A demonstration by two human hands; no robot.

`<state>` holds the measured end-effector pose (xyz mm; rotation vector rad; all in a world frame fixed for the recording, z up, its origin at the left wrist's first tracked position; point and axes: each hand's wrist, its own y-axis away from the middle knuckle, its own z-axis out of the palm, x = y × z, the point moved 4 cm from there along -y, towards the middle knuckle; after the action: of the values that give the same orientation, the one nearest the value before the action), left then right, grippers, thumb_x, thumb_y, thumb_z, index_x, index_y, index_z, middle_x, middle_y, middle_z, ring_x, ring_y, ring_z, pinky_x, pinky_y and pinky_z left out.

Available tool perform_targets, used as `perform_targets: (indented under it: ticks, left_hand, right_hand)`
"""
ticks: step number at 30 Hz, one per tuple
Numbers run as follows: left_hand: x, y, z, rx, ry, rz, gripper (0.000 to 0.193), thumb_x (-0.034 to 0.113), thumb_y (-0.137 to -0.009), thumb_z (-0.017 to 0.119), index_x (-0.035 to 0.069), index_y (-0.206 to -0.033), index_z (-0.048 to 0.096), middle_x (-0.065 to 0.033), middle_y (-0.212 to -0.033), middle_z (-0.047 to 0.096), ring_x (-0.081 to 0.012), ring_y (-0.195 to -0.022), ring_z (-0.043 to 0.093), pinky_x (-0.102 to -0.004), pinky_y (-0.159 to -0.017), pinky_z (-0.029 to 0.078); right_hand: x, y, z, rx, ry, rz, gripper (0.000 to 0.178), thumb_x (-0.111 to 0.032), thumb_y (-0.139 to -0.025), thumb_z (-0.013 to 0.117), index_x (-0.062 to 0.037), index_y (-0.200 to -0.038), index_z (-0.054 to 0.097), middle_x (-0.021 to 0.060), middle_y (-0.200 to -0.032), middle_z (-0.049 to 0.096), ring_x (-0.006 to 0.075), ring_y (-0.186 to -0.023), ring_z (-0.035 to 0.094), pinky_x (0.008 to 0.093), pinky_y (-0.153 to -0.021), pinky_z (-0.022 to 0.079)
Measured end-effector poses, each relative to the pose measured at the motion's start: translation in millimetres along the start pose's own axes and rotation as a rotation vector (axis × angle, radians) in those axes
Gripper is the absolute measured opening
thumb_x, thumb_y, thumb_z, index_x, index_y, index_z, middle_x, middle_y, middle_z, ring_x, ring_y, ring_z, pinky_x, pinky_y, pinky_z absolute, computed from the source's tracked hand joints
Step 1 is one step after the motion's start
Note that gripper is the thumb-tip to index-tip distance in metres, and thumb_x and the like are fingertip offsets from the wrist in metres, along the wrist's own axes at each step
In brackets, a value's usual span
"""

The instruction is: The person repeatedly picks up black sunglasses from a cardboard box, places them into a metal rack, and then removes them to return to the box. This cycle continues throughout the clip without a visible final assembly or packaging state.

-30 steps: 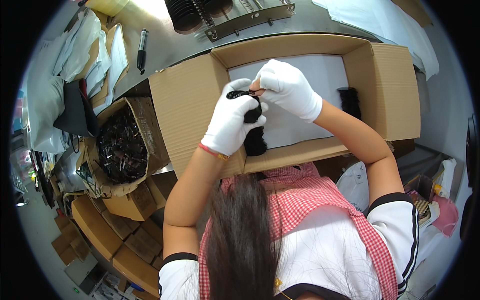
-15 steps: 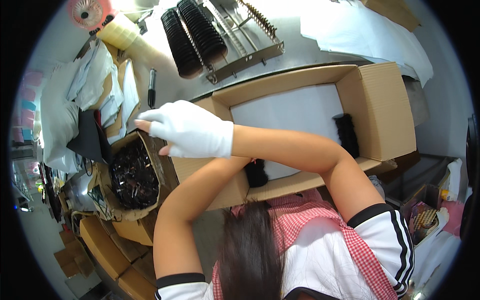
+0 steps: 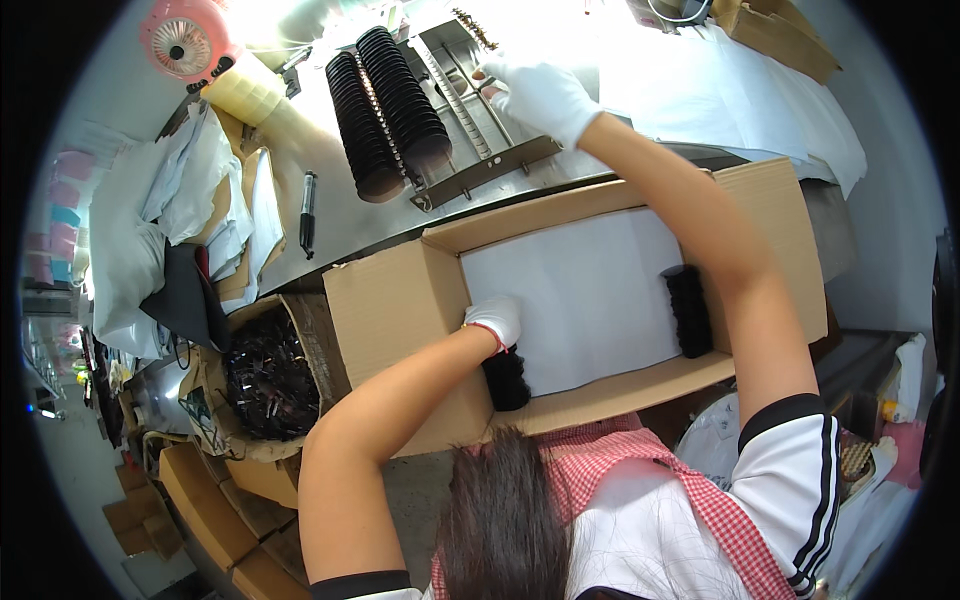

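Observation:
My left hand (image 3: 497, 318), in a white glove, is inside an open cardboard box (image 3: 395, 300) at its left end. It touches or nearly touches a fuzzy black bundle (image 3: 508, 382); its fingers are hidden. A second black bundle (image 3: 687, 312) lies against the box's right end, on the white sheet (image 3: 590, 290) lining the bottom. My right hand (image 3: 545, 98), also gloved, reaches over the far side to a metal rack (image 3: 490, 172). Thumb and forefinger are stretched out and apart beside its coiled rod (image 3: 474, 28). Rows of black discs (image 3: 400, 110) fill the rack's left side.
At the left, a carton of shiny black scraps (image 3: 270, 370) stands below papers and plastic bags (image 3: 205, 185). A black marker (image 3: 308, 215) lies on the metal table. A pink fan (image 3: 185, 45) is at the far left, and white sheets (image 3: 740, 100) lie far right.
My right hand has swung from the left, near the scrap carton, across to the metal rack. My left hand, hidden under the right arm before, now shows in the box. The view has shifted slightly.

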<state>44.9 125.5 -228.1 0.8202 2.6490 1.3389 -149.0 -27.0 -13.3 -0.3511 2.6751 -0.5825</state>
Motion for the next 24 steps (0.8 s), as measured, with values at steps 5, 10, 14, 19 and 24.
perform_targets:
  ticks: [5,10,14,19,24]
  left_hand:
    - [12.2,26.8,-24.1,0.11,0.075,0.003,0.033,0.028,-0.091,0.053,0.01,-0.115,0.067,-0.0166,-0.119,0.068,-0.0352,-0.115,0.062,-0.0446,-0.098,0.047]
    - [23.5,51.5,-43.5,0.271,0.328,0.148,0.04,0.035,-0.089,0.063,0.006,-0.116,0.065,-0.0163,-0.12,0.065,-0.0354,-0.113,0.061,-0.043,-0.098,0.048]
    - [31.1,69.7,-43.7,0.351,0.552,0.255,0.038,0.031,-0.092,0.062,0.005,-0.118,0.063,-0.0192,-0.121,0.063,-0.0375,-0.114,0.06,-0.043,-0.1,0.047]
    - [36.4,86.0,-48.3,0.397,0.727,0.333,0.033,0.027,-0.095,0.06,0.005,-0.119,0.062,-0.0198,-0.123,0.062,-0.0379,-0.118,0.057,-0.0428,-0.102,0.045]
    - [34.3,99.2,-63.6,0.504,0.818,0.346,0.031,0.023,-0.095,0.062,0.005,-0.12,0.061,-0.0176,-0.122,0.062,-0.0355,-0.118,0.057,-0.0413,-0.103,0.045]
  right_hand:
    - [15.3,-76.4,38.5,-0.468,0.525,-0.124,0.02,-0.017,-0.086,0.064,-0.0066,-0.098,0.077,0.0169,-0.101,0.074,0.0312,-0.1,0.071,0.039,-0.089,0.054]
    - [22.8,-122.2,88.9,-0.567,0.72,-0.246,0.027,-0.021,-0.086,0.067,-0.0085,-0.108,0.076,0.0112,-0.114,0.073,0.0261,-0.107,0.069,0.0395,-0.091,0.051]
    - [35.6,-150.7,119.6,-0.697,0.599,-0.061,0.037,-0.027,-0.083,0.07,-0.01,-0.116,0.074,0.0129,-0.121,0.071,0.0264,-0.112,0.068,0.0403,-0.095,0.049]
    - [52.6,-165.8,140.8,-0.775,0.519,-0.055,0.041,-0.03,-0.081,0.072,-0.0091,-0.116,0.073,0.0136,-0.12,0.071,0.028,-0.111,0.067,0.0423,-0.094,0.05]
    - [61.4,-184.9,153.3,-0.945,0.344,-0.18,0.037,-0.038,-0.074,0.079,-0.0088,-0.096,0.078,0.0144,-0.098,0.075,0.029,-0.086,0.071,0.038,-0.077,0.056]
